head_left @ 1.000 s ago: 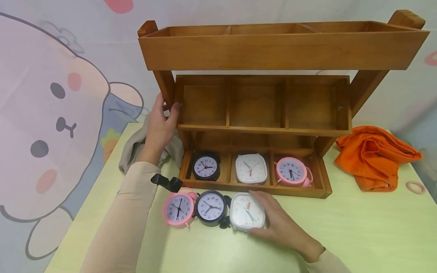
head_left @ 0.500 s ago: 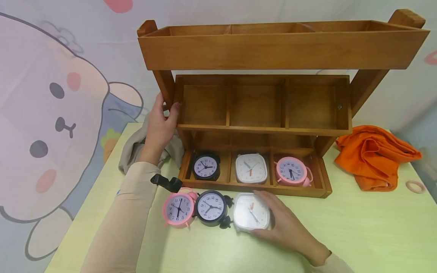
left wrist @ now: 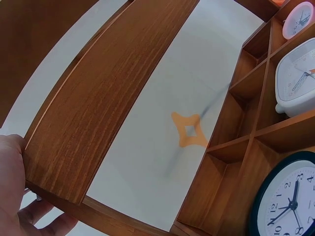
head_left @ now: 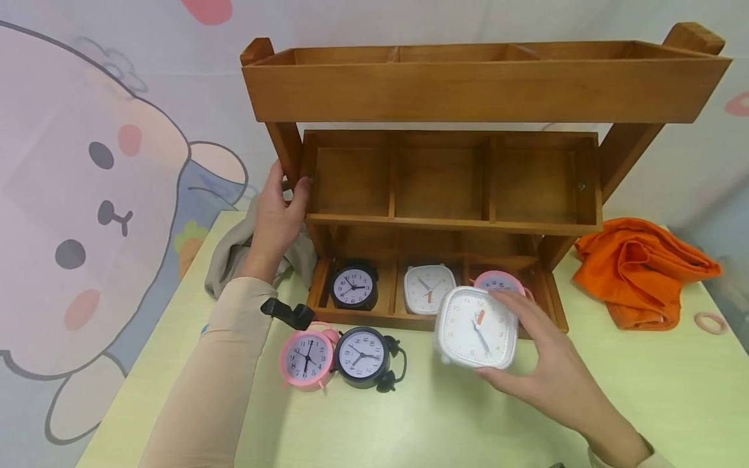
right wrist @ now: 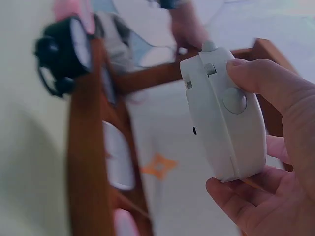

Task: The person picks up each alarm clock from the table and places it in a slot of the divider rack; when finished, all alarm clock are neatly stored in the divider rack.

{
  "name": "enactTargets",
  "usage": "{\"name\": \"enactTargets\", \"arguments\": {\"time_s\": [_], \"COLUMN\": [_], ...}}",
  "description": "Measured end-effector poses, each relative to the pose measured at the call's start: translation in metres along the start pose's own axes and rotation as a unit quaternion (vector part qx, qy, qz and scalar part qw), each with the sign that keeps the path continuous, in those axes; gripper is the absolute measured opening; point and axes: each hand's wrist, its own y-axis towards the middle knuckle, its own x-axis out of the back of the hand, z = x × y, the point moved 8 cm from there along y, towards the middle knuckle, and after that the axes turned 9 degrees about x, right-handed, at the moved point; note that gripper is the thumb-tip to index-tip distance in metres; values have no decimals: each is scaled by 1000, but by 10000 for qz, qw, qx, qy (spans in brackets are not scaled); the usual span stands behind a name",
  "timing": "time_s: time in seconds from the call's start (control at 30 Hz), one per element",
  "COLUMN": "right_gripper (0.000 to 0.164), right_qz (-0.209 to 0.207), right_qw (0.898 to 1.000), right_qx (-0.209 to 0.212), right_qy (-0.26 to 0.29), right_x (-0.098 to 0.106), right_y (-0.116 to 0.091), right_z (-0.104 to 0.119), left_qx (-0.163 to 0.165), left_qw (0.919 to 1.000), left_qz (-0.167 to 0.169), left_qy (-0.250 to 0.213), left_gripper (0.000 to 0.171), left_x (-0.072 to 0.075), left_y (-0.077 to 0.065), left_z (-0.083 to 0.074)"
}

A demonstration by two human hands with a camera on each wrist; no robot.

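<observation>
Head view: the wooden shelf (head_left: 486,91) spans the upper frame, above the desk (head_left: 374,429). Left of centre, the left hand (head_left: 281,208) grips the shelf's side; at lower right, the right hand (head_left: 550,370) pinches the white clock (head_left: 476,328) between thumb and fingers. Just lifted off the desk, it now overlaps the shelved pink clock (head_left: 497,281). Only the black clock (head_left: 361,354) and front pink clock (head_left: 306,359) remain lined up at lower centre; carrying seems under way.

White clock (head_left: 476,327) and right hand (head_left: 547,367) are partly hiding a pink clock (head_left: 497,281), shelf post (head_left: 285,146) is hiding fingertips of left hand (head_left: 276,214), left-wrist edge is cropping a black clock (left wrist: 284,201), right-wrist background is blurring
</observation>
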Motion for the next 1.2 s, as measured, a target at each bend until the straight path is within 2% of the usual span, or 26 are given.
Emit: {"name": "enactTargets", "arguments": {"time_s": [0.13, 0.3, 0.47, 0.63, 0.87, 0.97, 1.1, 1.2], "right_gripper": [102, 104, 104, 93, 80, 77, 73, 71], "right_qz": [-399, -801, -1161, -1456, -1500, -1479, -1468, -1407], "right_qw": [9990, 9963, 9928, 9889, 9883, 9884, 9881, 9871], "right_qx": [110, 260, 287, 143, -199, -290, -274, -227], "right_qy": [-159, -189, 111, 268, -178, -201, -380, -723], "right_x": [31, 59, 84, 105, 119, 122, 124, 123], "right_y": [3, 11, 30, 55, 79, 87, 97, 107], "right_z": [6, 10, 10, 2, -19, -26, -31, -32], "left_qx": [25, 2, -21, -56, -68, -64, -71, -65], "left_qw": [10000, 10000, 10000, 10000, 10000, 10000, 10000, 9999], "left_qz": [18, -4, -33, -44, -10, -8, -5, 6], "left_qy": [-70, -24, -4, -26, -40, -27, -69, -122], "left_gripper": [51, 51, 51, 50, 51, 52, 51, 51], "left_x": [-1, -1, -1, 0, -2, -2, -2, -2], "left_y": [1, 1, 1, 1, 1, 1, 1, 1], "left_z": [0, -1, -1, -1, 1, 0, 0, 0]}}
